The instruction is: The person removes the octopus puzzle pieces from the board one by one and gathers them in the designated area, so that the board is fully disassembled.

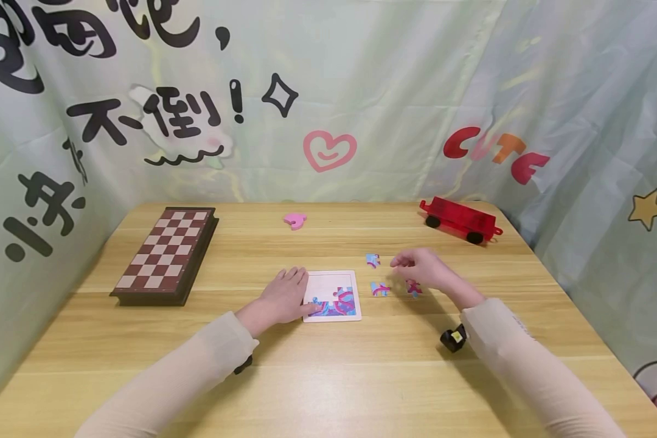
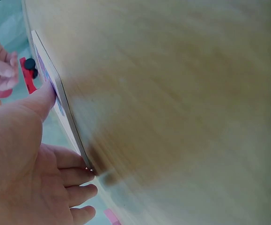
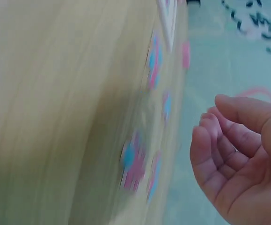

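A white-framed jigsaw tray lies flat, its lower part filled with blue, pink and purple pieces. My left hand rests at its left side, thumb over the frame onto the pieces, fingers extended along the edge. In the left wrist view that thumb reaches over the tray's rim. My right hand hovers over the table right of the tray, fingers loosely bent around nothing. Near it lie loose jigsaw pieces: a blue one, a blue-and-pink one and a pink figure piece. The right wrist view shows another piece beside the figure piece.
A folded brown chessboard box stands at the left of the wooden table. Toward the back lies a pink toy piece. A red toy wagon with black wheels sits at the back right. Printed curtains surround the table.
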The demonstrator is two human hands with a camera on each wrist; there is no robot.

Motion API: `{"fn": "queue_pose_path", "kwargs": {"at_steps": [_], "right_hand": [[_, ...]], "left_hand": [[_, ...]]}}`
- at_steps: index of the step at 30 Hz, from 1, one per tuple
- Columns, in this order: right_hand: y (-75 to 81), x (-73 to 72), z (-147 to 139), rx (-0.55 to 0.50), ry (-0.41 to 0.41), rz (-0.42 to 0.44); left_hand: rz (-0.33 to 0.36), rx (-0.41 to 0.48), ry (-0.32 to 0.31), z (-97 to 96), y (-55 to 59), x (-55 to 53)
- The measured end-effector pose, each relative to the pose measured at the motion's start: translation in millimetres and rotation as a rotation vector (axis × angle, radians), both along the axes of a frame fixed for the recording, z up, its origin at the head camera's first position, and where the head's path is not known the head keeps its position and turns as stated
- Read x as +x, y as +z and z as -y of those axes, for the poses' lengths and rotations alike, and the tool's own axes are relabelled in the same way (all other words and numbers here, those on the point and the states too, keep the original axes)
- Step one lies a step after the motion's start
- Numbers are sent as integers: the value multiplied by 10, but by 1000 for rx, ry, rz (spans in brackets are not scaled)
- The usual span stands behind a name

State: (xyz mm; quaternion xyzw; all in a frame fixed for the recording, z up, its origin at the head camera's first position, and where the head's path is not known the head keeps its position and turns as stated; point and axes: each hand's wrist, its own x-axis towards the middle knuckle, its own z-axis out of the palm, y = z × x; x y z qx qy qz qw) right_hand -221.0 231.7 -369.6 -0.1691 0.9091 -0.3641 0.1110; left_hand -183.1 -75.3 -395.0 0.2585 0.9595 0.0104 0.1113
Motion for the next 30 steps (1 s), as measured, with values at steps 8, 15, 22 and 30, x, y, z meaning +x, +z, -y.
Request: {"fn": "queue_pose_path", "kwargs": {"at_steps": [8, 15, 22, 30], "right_hand": [[-47, 84, 501, -37, 160, -22], [-134, 121, 752, 16, 214, 6], [-192, 156, 856, 127, 266, -61], [-211, 165, 890, 205, 276, -66]], "left_hand": [[-4, -12, 5, 1, -11, -1], [-7, -3, 4, 0, -18, -6], [-1, 3, 5, 1, -35, -14], [-1, 6, 11, -4, -34, -18]]}}
